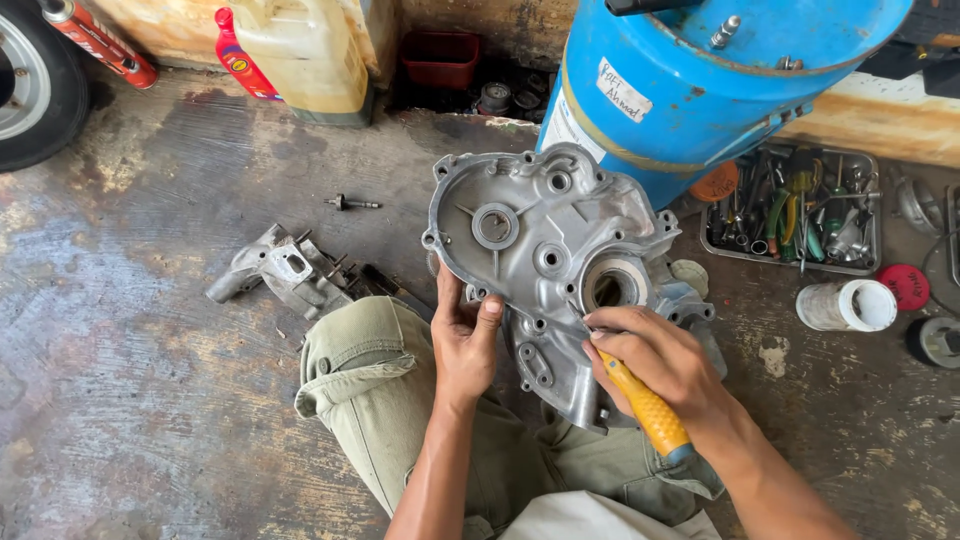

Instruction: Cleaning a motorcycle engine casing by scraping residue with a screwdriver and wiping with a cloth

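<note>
A grey cast-metal engine cover point(540, 235) stands tilted against my knee on the stained floor, its inner side facing me. My left hand point(465, 335) grips its lower left edge, thumb on the rim. My right hand point(655, 360) is shut on a yellow-handled tool point(645, 405), whose tip is hidden under my fingers beside the round bearing hole point(612, 285).
A large blue drum point(700, 80) leans just behind the cover. A tray of hand tools point(795, 210), a white jar point(848, 305) and a red lid point(908, 285) lie right. A small metal casting point(280, 270) and a bolt point(350, 203) lie left; a wheel point(35, 80), jugs and a spray can stand at back.
</note>
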